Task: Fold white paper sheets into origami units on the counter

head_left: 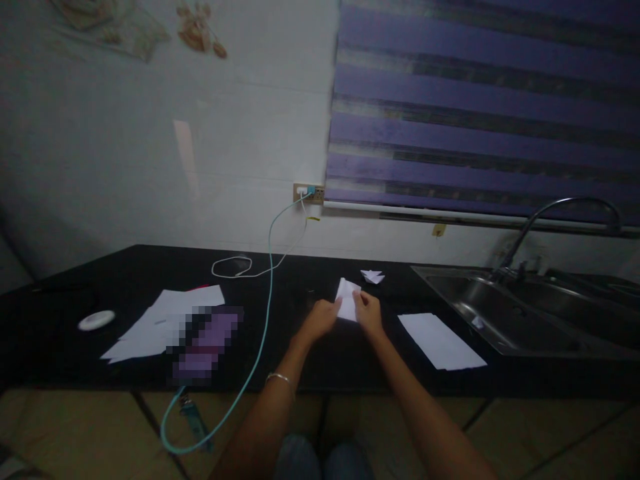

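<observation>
Between my two hands is a small folded sheet of white paper (pixel 348 301), raised just over or resting on the black countertop; I cannot tell which. My left hand (pixel 321 319) pinches its left edge with the thumb on top. On the right side, my right hand (pixel 368 312) grips the paper with thumb and fingers. Beyond the hands lies a small folded white paper shape (pixel 373 276) with pointed ends. Several flat white sheets (pixel 440 340) lie to the right of my right hand.
A steel sink (pixel 450 293) with a curved faucet (pixel 530 223) is at the right. More white sheets (pixel 143 327) and a blurred-out purple object (pixel 207 343) lie at the left, near a white round item (pixel 97 321). A teal cable (pixel 269 300) runs from the wall outlet (pixel 319 194) over the counter's front edge.
</observation>
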Tool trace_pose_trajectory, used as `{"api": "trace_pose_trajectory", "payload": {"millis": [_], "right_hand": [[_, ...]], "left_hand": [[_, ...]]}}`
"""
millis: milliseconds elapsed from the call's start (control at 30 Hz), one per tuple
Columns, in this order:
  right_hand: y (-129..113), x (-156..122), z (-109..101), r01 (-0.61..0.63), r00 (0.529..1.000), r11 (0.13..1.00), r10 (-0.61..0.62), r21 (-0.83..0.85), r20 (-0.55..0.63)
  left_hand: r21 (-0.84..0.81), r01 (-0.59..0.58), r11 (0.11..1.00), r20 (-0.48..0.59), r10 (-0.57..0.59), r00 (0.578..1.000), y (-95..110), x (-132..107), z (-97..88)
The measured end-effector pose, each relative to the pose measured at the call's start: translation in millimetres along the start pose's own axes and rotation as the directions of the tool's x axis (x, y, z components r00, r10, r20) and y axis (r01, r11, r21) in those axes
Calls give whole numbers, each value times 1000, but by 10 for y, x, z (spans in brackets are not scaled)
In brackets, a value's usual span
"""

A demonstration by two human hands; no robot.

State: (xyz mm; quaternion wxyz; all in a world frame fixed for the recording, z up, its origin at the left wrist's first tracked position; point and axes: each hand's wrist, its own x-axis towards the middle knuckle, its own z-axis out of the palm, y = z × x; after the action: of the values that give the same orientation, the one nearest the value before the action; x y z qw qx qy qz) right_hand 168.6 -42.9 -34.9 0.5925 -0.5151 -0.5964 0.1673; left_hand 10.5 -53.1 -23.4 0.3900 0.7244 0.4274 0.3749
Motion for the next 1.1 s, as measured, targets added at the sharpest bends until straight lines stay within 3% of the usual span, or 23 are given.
{"api": "trace_pose_trajectory", "payload": {"millis": [200, 333, 533, 700, 867, 1100], "right_hand": [[-41, -26, 30, 10, 990, 999, -15, 38, 144], [-55, -32, 39, 3, 988, 999, -10, 48, 153], [-95, -45, 42, -18, 982, 997, 3, 78, 188], [-132, -56, 36, -12, 984, 996, -3, 84, 179], [-101, -57, 43, -54, 977, 993, 30, 105, 213], [-107, -74, 42, -66, 967, 991, 35, 113, 254]], "left_hand": [[-23, -51, 998, -36, 50, 998, 25, -2, -17], [-2, -57, 998, -32, 57, 998, 4, 21, -13], [10, -44, 999, -157, 45, 987, -82, 104, -1], [-3, -22, 1000, -142, 21, 990, -110, 114, -4], [3, 6, 1000, -202, -5, 979, -106, 108, -9], [-121, -39, 992, -209, 13, 978, -136, 123, -20]]}}
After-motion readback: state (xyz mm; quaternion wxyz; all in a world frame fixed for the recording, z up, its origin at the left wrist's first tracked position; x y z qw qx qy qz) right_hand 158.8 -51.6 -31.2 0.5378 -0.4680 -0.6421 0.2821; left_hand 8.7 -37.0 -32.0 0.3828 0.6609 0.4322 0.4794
